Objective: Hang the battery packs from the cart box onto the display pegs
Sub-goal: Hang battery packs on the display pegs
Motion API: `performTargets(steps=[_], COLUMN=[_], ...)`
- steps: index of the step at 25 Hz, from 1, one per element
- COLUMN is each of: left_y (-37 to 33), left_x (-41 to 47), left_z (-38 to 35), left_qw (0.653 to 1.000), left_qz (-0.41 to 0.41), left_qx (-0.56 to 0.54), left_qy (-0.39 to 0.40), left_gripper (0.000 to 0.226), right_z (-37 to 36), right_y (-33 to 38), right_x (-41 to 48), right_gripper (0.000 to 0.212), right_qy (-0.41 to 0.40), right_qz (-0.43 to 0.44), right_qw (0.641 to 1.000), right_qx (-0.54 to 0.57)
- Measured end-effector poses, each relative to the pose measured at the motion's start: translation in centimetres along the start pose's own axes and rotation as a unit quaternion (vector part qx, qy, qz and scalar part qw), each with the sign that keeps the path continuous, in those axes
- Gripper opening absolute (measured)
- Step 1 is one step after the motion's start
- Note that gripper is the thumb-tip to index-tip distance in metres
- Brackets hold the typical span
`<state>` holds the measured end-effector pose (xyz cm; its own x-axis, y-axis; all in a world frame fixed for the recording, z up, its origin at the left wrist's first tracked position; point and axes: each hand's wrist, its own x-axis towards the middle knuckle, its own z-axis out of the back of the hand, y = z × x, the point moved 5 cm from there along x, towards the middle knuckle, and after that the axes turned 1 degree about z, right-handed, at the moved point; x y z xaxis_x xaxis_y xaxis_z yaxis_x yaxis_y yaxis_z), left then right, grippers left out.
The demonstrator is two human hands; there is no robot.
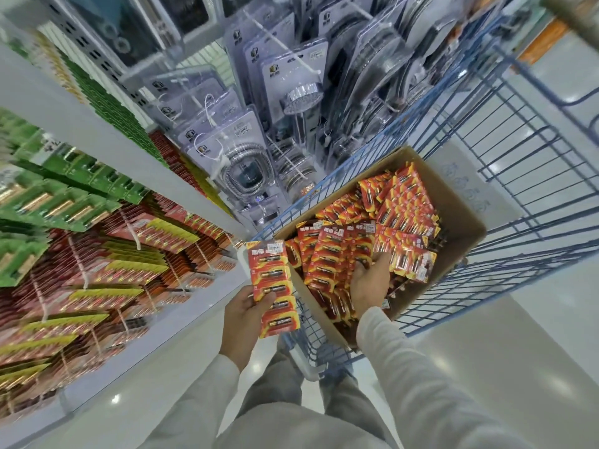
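Nearest, the left hand (241, 315) grips a long strip of red-and-orange carded battery packs (272, 288), thumb curled over its front. Just right, the right hand (369, 280) is sunk among loose red battery packs (405, 209) in the brown cardboard box (453, 202); whether its fingers hold one cannot be told. The box sits in the blue wire cart (518, 157). Left, hanging red-and-yellow packs (129, 270) fill the display pegs. Farther off hang clear shower-head blister packs (298, 92).

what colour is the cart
The cart is blue wire; the head view shows it best.
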<state>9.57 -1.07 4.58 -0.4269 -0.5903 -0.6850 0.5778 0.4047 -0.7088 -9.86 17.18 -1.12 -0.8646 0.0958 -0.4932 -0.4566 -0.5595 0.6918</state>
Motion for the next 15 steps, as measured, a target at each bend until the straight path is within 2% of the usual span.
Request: performTargets(steps=[6,9,15], left_y=[-3.0,-4.5,-8.0], left_x=[-3.0,-5.3,-11.0], left_z=[-0.9,-0.2,4.3], left_qw=[0.997,0.991,0.963], left_qz=[-0.042,-0.08,-0.157], left_qx=[-0.063,-0.107,-0.214], left_qy=[-0.011,-0.017,-0.048], left_gripper=[0.029,0.03,0.02], right_z=[6.7,8.5,8.5], right_y=[2.6,5.2,13.1], right_x=[-2.1,-3.9,-10.9], right_gripper=[0.034,0.035,0.031], right_qy=[0.078,0.158,0.327], right_qz=[0.021,0.034,0.11], right_qw=[0.99,0.966,0.911], right_qx=[0.116,0.199,0.225])
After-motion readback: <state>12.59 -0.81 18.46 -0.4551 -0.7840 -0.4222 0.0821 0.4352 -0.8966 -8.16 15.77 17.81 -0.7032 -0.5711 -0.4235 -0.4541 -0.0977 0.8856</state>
